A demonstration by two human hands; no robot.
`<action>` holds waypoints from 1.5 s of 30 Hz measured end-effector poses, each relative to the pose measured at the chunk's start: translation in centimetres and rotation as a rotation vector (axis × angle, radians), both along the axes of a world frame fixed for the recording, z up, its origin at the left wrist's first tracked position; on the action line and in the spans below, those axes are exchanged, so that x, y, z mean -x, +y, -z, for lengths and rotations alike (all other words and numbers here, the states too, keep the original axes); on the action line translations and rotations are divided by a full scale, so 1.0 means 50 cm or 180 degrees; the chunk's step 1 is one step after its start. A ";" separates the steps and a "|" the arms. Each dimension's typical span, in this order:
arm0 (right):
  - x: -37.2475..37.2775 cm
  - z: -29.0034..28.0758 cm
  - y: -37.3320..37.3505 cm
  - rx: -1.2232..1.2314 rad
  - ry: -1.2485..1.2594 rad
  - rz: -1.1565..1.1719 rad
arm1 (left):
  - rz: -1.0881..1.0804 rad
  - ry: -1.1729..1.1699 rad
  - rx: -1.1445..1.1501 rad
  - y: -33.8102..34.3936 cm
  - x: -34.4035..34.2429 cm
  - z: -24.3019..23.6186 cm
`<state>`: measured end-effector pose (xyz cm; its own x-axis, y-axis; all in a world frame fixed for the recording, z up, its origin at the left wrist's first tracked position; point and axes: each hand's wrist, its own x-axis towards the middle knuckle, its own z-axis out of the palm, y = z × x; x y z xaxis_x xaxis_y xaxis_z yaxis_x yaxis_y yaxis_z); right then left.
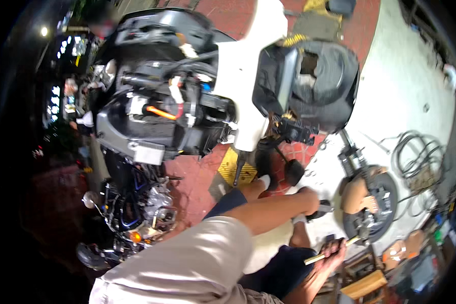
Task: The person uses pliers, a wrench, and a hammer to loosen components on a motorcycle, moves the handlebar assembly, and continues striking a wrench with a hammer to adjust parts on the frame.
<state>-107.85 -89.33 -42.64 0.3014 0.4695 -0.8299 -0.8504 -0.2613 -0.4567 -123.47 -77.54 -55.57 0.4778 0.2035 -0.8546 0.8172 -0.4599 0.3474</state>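
My left hand [358,195] reaches across to a small scooter wheel [391,198] with a dark tyre, at the right. It rests against the wheel, and its fingers bend in near the hub. A dark fork leg [350,156] runs up from the wheel. My right hand [334,252] is closed around the light wooden handle of a hammer [315,259]. The hammer's head is close to the wheel's hub; whether they touch is unclear. Just ahead stands a partly stripped scooter with a white front panel [242,76] and exposed dark inner parts.
A coiled dark hose [419,152] lies on the pale floor at the right. Wooden boxes [365,285] and mixed items crowd the lower right. Another motorcycle [131,207] stands at the left. Red paving [190,177] with a yellow tactile tile [233,166] lies under the scooter.
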 end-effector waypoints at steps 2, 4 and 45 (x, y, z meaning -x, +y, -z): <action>0.007 -0.131 0.026 0.0397 -0.0476 -0.0512 | -0.1003 -0.0574 0.0432 0.050 0.079 -0.188; -0.041 -0.264 0.071 0.0537 -0.0873 -0.1141 | -0.2298 -0.1033 0.0993 0.065 0.169 -0.392; 0.670 -1.133 0.840 -0.2681 -0.2949 -0.6573 | -0.8588 -0.5414 0.1383 0.337 0.689 -0.903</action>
